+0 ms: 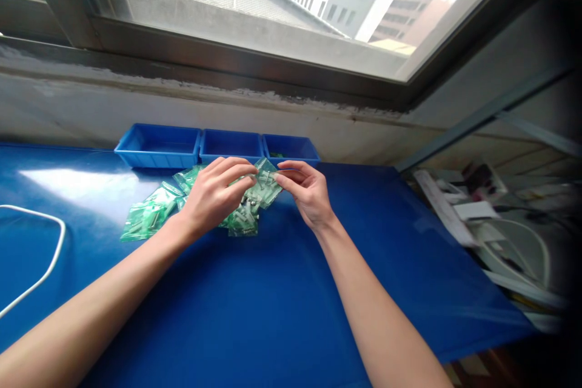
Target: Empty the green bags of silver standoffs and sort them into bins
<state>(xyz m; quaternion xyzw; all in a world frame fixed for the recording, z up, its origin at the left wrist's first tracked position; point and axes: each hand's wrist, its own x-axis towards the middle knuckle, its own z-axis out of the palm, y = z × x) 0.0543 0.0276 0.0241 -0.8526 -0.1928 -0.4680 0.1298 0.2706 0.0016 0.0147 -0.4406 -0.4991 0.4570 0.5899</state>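
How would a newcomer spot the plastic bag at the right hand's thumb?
On the blue table, a pile of plastic bags lies in front of three blue trays. The bag is at the thumb tip of the right hand, farthest right of them all.

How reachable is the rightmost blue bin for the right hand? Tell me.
Likely yes: the right hand is just before the rightmost blue bin, nothing visible blocking, though it seems to touch a plastic bag.
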